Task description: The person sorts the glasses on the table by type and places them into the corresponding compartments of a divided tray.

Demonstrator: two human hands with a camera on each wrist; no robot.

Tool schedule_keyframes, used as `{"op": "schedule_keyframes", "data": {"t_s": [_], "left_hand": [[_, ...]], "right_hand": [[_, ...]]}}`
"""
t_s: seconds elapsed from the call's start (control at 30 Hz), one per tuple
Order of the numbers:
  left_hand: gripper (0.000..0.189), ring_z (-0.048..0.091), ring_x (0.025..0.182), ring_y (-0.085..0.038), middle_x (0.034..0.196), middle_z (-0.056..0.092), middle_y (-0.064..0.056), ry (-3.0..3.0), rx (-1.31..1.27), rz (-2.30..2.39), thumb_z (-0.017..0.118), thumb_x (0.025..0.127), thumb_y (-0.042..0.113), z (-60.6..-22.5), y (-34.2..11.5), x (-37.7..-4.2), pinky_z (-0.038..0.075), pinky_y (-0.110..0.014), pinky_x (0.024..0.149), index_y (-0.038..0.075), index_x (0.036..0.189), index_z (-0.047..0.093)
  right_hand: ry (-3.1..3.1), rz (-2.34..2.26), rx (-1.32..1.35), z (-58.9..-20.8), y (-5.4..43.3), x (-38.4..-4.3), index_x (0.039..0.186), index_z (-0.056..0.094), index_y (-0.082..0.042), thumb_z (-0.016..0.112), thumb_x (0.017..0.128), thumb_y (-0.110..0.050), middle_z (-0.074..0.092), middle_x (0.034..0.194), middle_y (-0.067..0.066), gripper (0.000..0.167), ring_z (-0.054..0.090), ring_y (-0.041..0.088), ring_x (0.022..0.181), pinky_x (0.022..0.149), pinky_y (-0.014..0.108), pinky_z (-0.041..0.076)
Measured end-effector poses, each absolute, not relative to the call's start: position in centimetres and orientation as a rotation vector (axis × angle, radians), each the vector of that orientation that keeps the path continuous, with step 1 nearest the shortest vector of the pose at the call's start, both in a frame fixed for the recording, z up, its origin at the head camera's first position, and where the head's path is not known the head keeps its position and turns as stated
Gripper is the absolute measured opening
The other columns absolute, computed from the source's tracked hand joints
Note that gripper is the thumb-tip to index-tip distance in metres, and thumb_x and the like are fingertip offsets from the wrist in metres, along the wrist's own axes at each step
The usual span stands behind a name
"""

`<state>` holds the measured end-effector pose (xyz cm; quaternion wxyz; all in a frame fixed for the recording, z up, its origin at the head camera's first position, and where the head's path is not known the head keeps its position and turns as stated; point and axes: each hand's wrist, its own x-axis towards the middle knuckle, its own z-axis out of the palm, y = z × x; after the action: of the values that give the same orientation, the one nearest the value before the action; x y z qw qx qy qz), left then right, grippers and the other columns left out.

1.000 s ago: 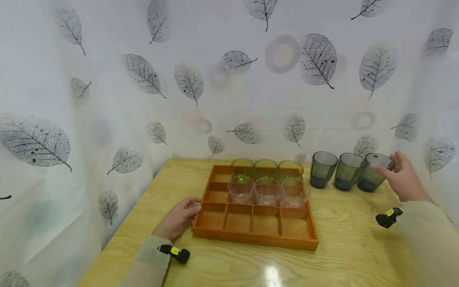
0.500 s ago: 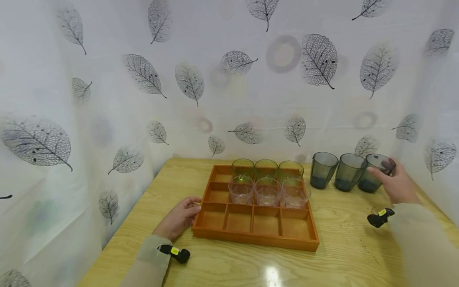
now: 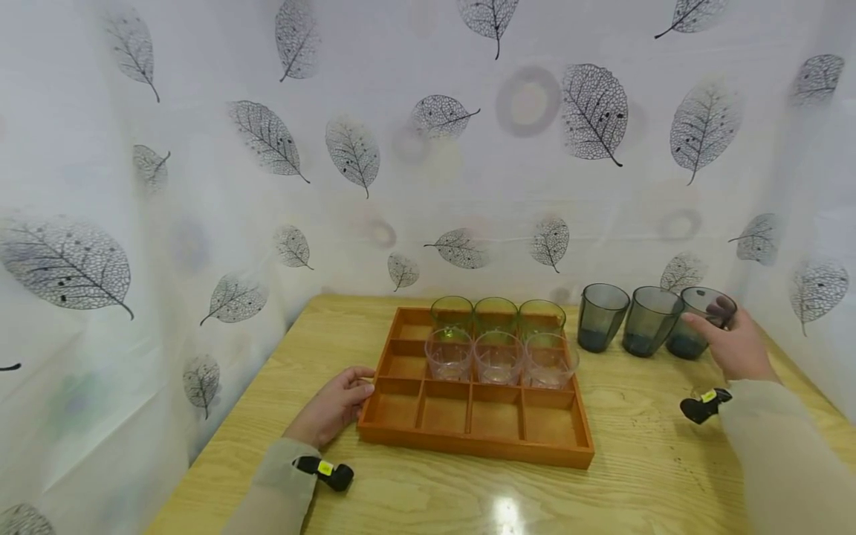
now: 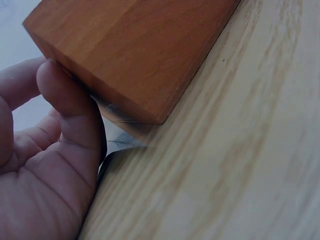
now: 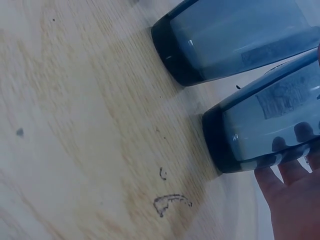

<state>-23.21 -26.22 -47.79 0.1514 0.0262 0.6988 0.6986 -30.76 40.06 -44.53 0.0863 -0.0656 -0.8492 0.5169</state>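
At the far right of the head view, my right hand [image 3: 738,345] grips the rightmost of three grey glasses [image 3: 689,345]. Its thumb is on the near side, and fingertips show through the tinted wall. That same glass [image 5: 270,117] stands upright on the table, close to its neighbour [image 5: 225,42]. My left hand [image 3: 334,405] rests against the left side of a wooden compartment tray [image 3: 475,444]. In the left wrist view its thumb [image 4: 65,92] lies at the tray's lower edge, the other fingers loosely bent behind.
Three green glasses [image 3: 496,306] stand in the tray's back row, with three clear pinkish glasses [image 3: 498,364] in front of them. Several near compartments [image 3: 444,412] hold nothing. A leaf-patterned curtain [image 3: 401,186] closes off the back and left of the wooden table [image 3: 414,490].
My right hand has come left and slightly down, closing its thumb and fingers around the rightmost grey glass. The glasses, the tray and my left hand have stayed in place.
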Motion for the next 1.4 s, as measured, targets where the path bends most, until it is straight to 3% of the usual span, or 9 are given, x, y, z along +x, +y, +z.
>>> {"op": "schedule_keyframes", "data": {"t_s": [0.4, 0.73, 0.9, 1.0, 1.07, 1.17, 1.23, 1.4], "left_hand": [[0.04, 0.05, 0.072, -0.012, 0.099, 0.055, -0.004, 1.998, 0.094, 2.009, 0.055, 0.105, 0.011, -48.1, -26.4, -23.4, 0.046, -0.025, 0.064, -0.003, 0.14, 0.039], [0.042, 0.05, 0.073, -0.012, 0.1, 0.055, -0.005, 1.998, 0.08, 2.014, 0.056, 0.105, 0.011, -47.9, -26.3, -23.3, 0.046, -0.025, 0.064, -0.005, 0.14, 0.038], [0.042, 0.05, 0.073, -0.012, 0.1, 0.055, -0.006, 1.993, 0.091, 2.01, 0.056, 0.105, 0.012, -47.9, -26.3, -23.3, 0.046, -0.025, 0.064, -0.005, 0.139, 0.039], [0.041, 0.051, 0.074, -0.013, 0.1, 0.055, -0.006, 1.989, 0.096, 2.012, 0.057, 0.105, 0.012, -48.0, -26.3, -23.4, 0.046, -0.025, 0.064, -0.004, 0.139, 0.04], [0.04, 0.051, 0.074, -0.013, 0.1, 0.055, -0.006, 1.99, 0.092, 2.016, 0.057, 0.105, 0.012, -48.1, -26.3, -23.5, 0.046, -0.026, 0.064, -0.003, 0.138, 0.04], [0.039, 0.051, 0.074, -0.013, 0.1, 0.055, -0.006, 1.99, 0.09, 2.016, 0.057, 0.105, 0.012, -48.2, -26.3, -23.7, 0.046, -0.025, 0.064, -0.002, 0.138, 0.041], [0.039, 0.051, 0.074, -0.013, 0.1, 0.055, -0.006, 1.991, 0.087, 2.015, 0.057, 0.105, 0.012, -48.3, -26.3, -23.6, 0.046, -0.026, 0.064, -0.002, 0.138, 0.041], [0.041, 0.051, 0.075, -0.013, 0.1, 0.054, -0.005, 1.993, 0.095, 2.015, 0.056, 0.105, 0.012, -48.1, -26.3, -23.4, 0.046, -0.025, 0.064, -0.004, 0.139, 0.039]], "right_hand": [[-2.563, 1.515, -0.232, -44.3, 40.4, -29.8, 0.163, 0.001, -0.01, 0.057, 0.096, -0.061, 0.012, 0.163, 0.03, 0.101, 0.01, 0.053, 0.146, 0.109, 0.07, 0.019], [-2.538, 1.547, -0.258, -44.2, 40.4, -28.7, 0.164, 0.003, -0.016, 0.059, 0.095, -0.06, 0.014, 0.165, 0.022, 0.099, 0.003, 0.047, 0.149, 0.11, 0.069, 0.016], [-2.532, 1.547, -0.26, -44.2, 40.3, -27.5, 0.164, 0.002, -0.02, 0.057, 0.097, -0.058, 0.015, 0.168, 0.009, 0.095, 0.001, 0.043, 0.15, 0.111, 0.064, 0.021], [-2.51, 1.549, -0.235, -44.2, 40.3, -26.9, 0.164, 0.005, -0.022, 0.058, 0.099, -0.054, 0.018, 0.167, 0.001, 0.09, 0.004, 0.035, 0.152, 0.117, 0.051, 0.023], [-2.484, 1.557, -0.205, -44.1, 40.2, -26.6, 0.164, 0.008, -0.021, 0.059, 0.1, -0.048, 0.024, 0.165, -0.003, 0.087, 0.01, 0.024, 0.153, 0.116, 0.033, 0.028], [-2.444, 1.583, -0.159, -43.8, 40.0, -26.1, 0.164, 0.012, -0.023, 0.062, 0.101, -0.04, 0.036, 0.155, -0.01, 0.082, 0.028, 0.007, 0.144, 0.098, 0.01, 0.036], [-2.421, 1.6, -0.129, -43.3, 39.7, -25.8, 0.163, 0.016, -0.024, 0.063, 0.101, -0.036, 0.041, 0.145, -0.014, 0.079, 0.037, -0.001, 0.132, 0.087, 0.005, 0.037], [-2.39, 1.619, -0.042, -41.8, 38.4, -24.8, 0.161, 0.022, -0.027, 0.064, 0.101, -0.031, 0.045, 0.132, -0.023, 0.073, 0.044, -0.011, 0.115, 0.086, 0.005, 0.039]]}}
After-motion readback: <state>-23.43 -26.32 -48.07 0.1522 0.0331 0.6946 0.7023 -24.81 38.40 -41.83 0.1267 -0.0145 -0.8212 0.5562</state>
